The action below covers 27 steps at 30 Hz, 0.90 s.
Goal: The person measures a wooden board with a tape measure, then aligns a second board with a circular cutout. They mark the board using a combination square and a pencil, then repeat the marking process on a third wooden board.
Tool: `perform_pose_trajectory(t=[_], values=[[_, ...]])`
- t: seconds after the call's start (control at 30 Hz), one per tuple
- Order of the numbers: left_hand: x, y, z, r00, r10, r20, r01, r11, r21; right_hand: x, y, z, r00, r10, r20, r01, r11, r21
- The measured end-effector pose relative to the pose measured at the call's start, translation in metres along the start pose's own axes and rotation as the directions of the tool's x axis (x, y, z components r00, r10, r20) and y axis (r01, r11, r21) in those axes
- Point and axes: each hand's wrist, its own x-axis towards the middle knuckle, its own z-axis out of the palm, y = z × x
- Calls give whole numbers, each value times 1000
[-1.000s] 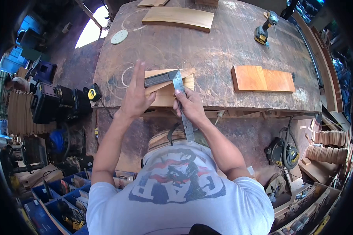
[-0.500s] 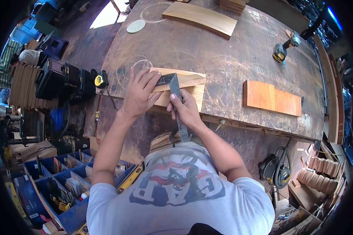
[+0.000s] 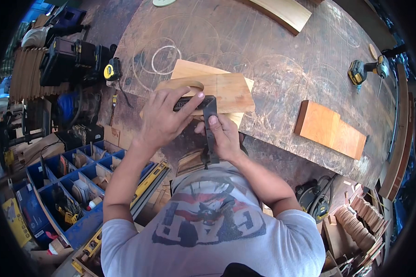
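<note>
A square [image 3: 210, 108] with a dark stock and a long metal blade lies against the near edge of a light wooden board [image 3: 231, 90]. My left hand [image 3: 164, 115] is closed on the board's left part, fingers lying over the square's stock. My right hand [image 3: 225, 138] grips the square's blade, thumb on top, and the blade points down toward my shirt. The held board is tilted, with its broad face toward me. Under it, a second pale board [image 3: 185, 68] rests at the table's near edge. My left palm side is hidden.
On the worktable [image 3: 263, 51] are an orange-brown wood block [image 3: 330, 127], a cordless drill [image 3: 367, 71] and a long plank [image 3: 286, 14]. A yellow tape measure [image 3: 110, 70] sits at the left corner. A blue divided bin [image 3: 85, 182] stands lower left; a sander-like tool [image 3: 314, 196] is below right.
The held board has turned so its broad face shows more, and the square has moved with it. My view has shifted, so the table appears rotated and the drill lies farther right.
</note>
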Motion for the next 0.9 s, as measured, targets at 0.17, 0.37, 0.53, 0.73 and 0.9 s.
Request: perform_pose_trajectory(t=[0.17, 0.37, 0.53, 0.73, 0.9], values=[[16, -7, 5, 994, 45, -100, -47, 999, -19, 9, -11, -2, 995, 97, 10, -98, 991, 86], [17, -13, 10, 989, 83, -126, -85, 996, -10, 17, -19, -7, 991, 132, -3, -132, 991, 15], [13, -14, 13, 987, 71, -143, -76, 997, -27, 18, -21, -11, 988, 144, 53, -145, 989, 11], [13, -13, 13, 986, 67, -155, -71, 997, -18, 18, -11, -12, 986, 152, 74, -157, 985, 73], [10, -12, 13, 984, 69, -165, -65, 997, 29, 18, -10, -17, 980, 153, 127, -165, 982, 91]])
